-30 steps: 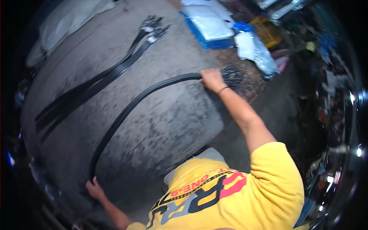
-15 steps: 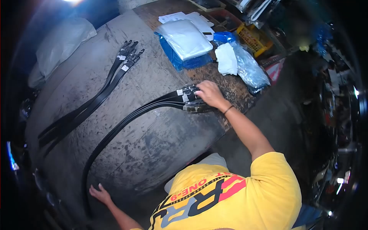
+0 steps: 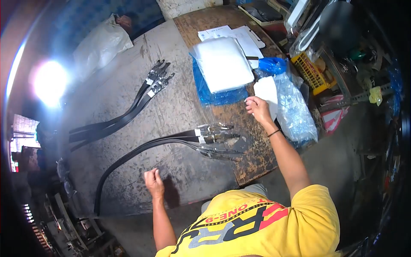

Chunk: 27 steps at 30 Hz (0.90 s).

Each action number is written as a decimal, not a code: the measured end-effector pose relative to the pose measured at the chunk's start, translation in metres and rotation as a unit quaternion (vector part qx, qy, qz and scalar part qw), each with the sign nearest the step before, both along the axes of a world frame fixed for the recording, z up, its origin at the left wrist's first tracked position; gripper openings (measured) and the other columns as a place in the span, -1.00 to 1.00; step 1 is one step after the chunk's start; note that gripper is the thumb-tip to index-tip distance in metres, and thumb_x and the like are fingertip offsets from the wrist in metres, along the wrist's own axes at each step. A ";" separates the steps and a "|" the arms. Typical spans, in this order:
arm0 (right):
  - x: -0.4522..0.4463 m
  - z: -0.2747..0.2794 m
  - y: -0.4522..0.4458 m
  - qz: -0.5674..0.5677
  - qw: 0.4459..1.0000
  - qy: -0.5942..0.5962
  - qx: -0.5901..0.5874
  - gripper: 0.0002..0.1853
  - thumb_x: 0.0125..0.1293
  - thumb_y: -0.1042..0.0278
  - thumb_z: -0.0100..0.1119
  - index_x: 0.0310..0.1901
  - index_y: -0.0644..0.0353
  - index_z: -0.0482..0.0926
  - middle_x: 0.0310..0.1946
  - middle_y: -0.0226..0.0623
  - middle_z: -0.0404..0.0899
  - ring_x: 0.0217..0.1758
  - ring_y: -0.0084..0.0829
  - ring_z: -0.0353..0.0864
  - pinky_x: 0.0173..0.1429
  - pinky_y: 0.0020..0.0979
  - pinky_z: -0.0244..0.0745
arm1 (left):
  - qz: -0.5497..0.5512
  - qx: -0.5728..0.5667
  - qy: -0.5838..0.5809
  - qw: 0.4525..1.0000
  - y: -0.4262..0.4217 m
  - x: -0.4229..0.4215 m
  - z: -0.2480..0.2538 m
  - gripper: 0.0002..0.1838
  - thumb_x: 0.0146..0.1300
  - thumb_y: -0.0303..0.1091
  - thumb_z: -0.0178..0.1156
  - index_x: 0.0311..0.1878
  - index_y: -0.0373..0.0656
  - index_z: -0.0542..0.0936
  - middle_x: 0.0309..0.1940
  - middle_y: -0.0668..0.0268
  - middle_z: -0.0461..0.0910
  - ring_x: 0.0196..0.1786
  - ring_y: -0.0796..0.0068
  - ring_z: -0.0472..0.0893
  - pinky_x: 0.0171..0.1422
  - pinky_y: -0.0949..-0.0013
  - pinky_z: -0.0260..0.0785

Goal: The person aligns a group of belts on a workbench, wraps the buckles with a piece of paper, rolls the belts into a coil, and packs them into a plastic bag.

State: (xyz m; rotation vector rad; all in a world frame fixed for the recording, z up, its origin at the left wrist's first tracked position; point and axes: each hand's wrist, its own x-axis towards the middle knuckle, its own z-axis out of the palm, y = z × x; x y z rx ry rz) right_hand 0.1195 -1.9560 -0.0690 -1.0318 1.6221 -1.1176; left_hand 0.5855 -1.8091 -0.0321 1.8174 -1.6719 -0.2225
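Observation:
A bundle of black flat strips [image 3: 141,145] lies curved across the worktable, its ends wrapped in clear plastic with a white label [image 3: 199,136]. My left hand [image 3: 154,183] is above the table's near side, just below that bundle, with its fingers curled in and nothing visible in them. Over the brown part of the table is my right hand [image 3: 259,109], apart from the bundle. Its fingers are pinched together beside a white sheet [image 3: 267,92]; whether anything small is between them is hidden. A second bundle of black strips [image 3: 122,118] rests farther back.
A stack of clear plastic bags [image 3: 227,64] lies on blue film [image 3: 203,88], with papers [image 3: 246,40] behind. A crumpled plastic bag [image 3: 295,111] and a yellow basket [image 3: 312,73] are at the right. A white sack [image 3: 102,43] sits at the back left.
My right hand has let go of the wrapped bundle ends and moved up and right toward the white sheet. My left hand has moved right and curled its fingers. The view has shifted.

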 end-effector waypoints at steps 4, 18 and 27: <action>0.013 0.001 -0.072 -0.092 0.971 -0.219 0.027 -0.65 0.34 0.39 0.02 0.09 0.38 0.38 -0.16 -0.09 0.53 -0.36 -0.33 0.65 -0.36 -0.38 0.63 | -0.078 -0.021 0.038 0.996 -0.055 -0.073 0.009 -0.94 0.16 -0.53 0.20 -0.28 -0.23 0.58 -0.45 0.17 0.48 -0.38 0.23 0.51 -0.27 0.31 0.37; 0.031 -0.060 -0.216 -0.282 0.957 0.069 0.001 -0.74 0.17 0.19 0.12 -0.30 0.23 0.56 -0.33 -0.07 0.59 -0.19 -0.04 0.58 -0.06 -0.15 0.44 | -0.243 -0.021 0.083 0.966 -0.195 -0.215 0.021 -0.90 0.12 -0.56 0.24 -0.30 -0.21 0.55 -0.37 0.19 0.50 -0.36 0.22 0.52 -0.30 0.30 0.38; 0.062 0.017 -0.171 -0.169 0.928 0.198 -0.267 -0.92 0.21 0.39 0.19 -0.33 0.18 0.60 -0.39 -0.19 0.56 -0.27 -0.17 0.56 -0.21 -0.28 0.46 | -0.172 0.059 0.209 0.961 -0.279 -0.275 0.016 -0.64 0.25 -0.22 0.20 -0.02 -0.29 0.54 -0.05 0.08 0.47 -0.05 0.22 0.53 -0.03 0.30 0.44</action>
